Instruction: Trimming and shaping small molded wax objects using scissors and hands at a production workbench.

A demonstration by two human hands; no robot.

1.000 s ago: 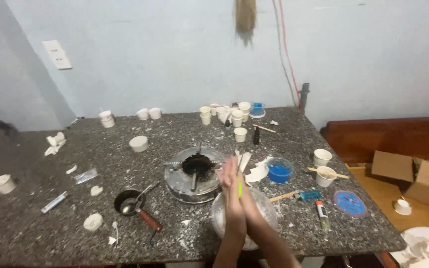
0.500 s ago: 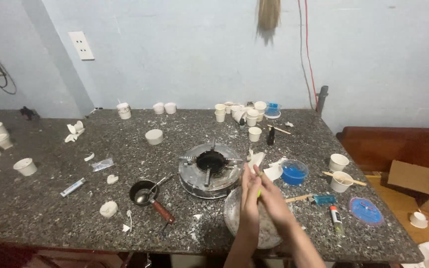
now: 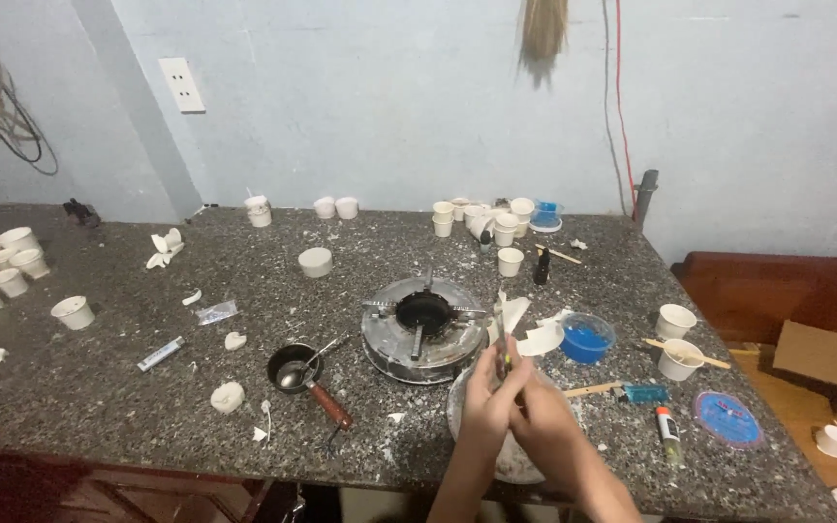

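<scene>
While both hands are pressed together, I note a thin upright stick-like piece with a yellow-green streak (image 3: pixel 504 356) clamped between them; its kind is too small to tell. My left hand (image 3: pixel 489 397) and right hand (image 3: pixel 535 409) are each closed on it, palms nearly touching, directly above the round grey metal bowl with whitish residue (image 3: pixel 467 426) at the near edge of the speckled dark stone table (image 3: pixel 99 407).

Judged progress: work on the piece is under way, not finished; white scraps (image 3: pixel 530 329) just beyond the grip suggest earlier trimming or peeling.

Just beyond the grip stands a round steel gas burner with a black centre (image 3: pixel 423 329). Left of the grip lies a small black pan with a metal spoon and reddish-brown handle (image 3: pixel 302 373). Right of the grip sit a blue bowl (image 3: pixel 585 339), a blue lighter (image 3: pixel 643 393) and white paper cups (image 3: pixel 676 339).
</scene>
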